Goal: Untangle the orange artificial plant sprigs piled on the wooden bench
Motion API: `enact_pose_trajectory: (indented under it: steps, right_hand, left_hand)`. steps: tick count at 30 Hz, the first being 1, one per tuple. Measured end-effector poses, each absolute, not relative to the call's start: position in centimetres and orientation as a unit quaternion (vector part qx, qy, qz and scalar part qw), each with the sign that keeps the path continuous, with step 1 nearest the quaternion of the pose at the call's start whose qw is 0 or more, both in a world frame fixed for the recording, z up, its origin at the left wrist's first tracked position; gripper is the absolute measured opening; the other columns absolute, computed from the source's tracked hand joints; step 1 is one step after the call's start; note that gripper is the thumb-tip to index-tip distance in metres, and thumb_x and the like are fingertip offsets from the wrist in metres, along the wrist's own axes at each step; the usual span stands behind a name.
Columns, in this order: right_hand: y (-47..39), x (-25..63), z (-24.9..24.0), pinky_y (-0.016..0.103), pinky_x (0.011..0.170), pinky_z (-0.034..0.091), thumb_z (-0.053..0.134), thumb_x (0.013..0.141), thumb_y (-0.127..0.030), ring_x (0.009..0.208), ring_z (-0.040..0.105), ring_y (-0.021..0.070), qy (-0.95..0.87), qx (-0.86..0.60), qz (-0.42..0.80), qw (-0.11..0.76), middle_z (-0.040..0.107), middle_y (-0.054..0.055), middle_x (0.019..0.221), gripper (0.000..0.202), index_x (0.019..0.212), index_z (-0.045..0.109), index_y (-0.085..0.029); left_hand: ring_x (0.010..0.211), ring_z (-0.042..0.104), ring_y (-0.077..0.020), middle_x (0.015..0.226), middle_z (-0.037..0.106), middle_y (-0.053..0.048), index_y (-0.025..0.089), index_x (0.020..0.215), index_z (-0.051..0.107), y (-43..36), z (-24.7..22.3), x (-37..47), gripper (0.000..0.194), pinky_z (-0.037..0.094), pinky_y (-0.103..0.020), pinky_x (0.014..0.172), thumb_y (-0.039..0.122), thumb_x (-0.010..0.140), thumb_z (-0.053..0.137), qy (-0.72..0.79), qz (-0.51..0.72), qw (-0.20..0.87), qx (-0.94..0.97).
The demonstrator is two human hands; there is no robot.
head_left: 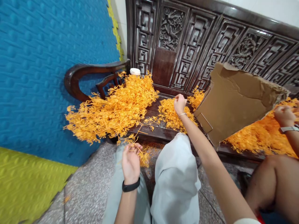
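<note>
My left hand, with a black band at the wrist, is palm up above my lap, its curled fingers around a thin orange branched sprig. Above the small pile of orange pieces on the dark wooden bench, my right hand is closed, back of the hand up; whatever its fingers hold is hidden. To the left lies a large heap of orange artificial sprigs, spilling over the bench's end. One long loose stem runs between this heap and the small pile.
A brown cardboard piece stands tilted on the bench at right. Beyond it are more orange sprigs and another person's hand and bare knee. A white lidded container stands behind the heap, by the curved armrest. Blue mat at left.
</note>
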State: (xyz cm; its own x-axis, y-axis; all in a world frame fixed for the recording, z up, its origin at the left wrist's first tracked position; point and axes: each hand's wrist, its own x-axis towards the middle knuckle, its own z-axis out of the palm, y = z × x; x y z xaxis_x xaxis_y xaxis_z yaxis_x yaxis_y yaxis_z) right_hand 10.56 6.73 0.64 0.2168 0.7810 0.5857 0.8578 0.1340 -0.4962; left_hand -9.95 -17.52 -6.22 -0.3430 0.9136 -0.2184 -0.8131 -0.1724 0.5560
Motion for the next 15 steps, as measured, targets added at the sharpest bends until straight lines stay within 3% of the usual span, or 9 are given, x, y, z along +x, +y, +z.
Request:
enact_pose_trajectory:
  steps: [3,6,9,15]
  right_hand:
    - [5.8,7.8,2.8,0.026,0.069,0.043,0.044,0.074,-0.01,0.069,0.053,0.0117,-0.742,-0.55,0.212,0.32,0.06,0.005,0.08,0.013,0.078,0.056,-0.012]
    - [2.9,5.5,4.5,0.022,0.064,0.043,0.056,0.074,-0.02,0.066,0.054,0.0091,-0.827,-0.382,0.401,0.094,0.061,0.004,0.083,0.014,0.084,0.06,-0.012]
    - [-0.7,4.2,5.5,0.022,0.068,0.043,0.058,0.075,-0.033,0.072,0.056,0.0101,-0.852,-0.281,0.438,-0.051,0.063,0.004,0.083,0.025,0.088,0.061,-0.012]
    - [-6.6,2.7,5.5,0.02,0.065,0.04,0.063,0.071,-0.041,0.071,0.054,0.01,-0.873,-0.25,0.376,-0.186,0.062,0.006,0.089,0.046,0.104,0.054,-0.011]
  left_hand:
    - [0.091,0.059,-0.0183,0.087,0.064,-0.006,0.017,0.078,0.06,-17.4,-6.2,-10.1,0.025,0.044,-0.032,0.083,0.041,0.074,0.052,0.272,0.768,0.575,0.072]
    - [0.106,0.054,-0.0204,0.105,0.062,-0.007,0.019,0.086,0.062,-17.6,-5.8,-10.0,0.027,0.041,-0.034,0.09,0.04,0.078,0.048,0.262,0.77,0.576,0.087]
    - [0.116,0.047,-0.023,0.118,0.057,-0.009,0.021,0.093,0.062,-17.9,-5.5,-10.0,0.028,0.038,-0.039,0.094,0.039,0.08,0.045,0.256,0.766,0.579,0.111]
    - [0.127,0.034,-0.0225,0.132,0.047,-0.008,0.024,0.106,0.059,-18.5,-4.9,-9.6,0.03,0.039,-0.041,0.095,0.031,0.081,0.044,0.251,0.773,0.565,0.143]
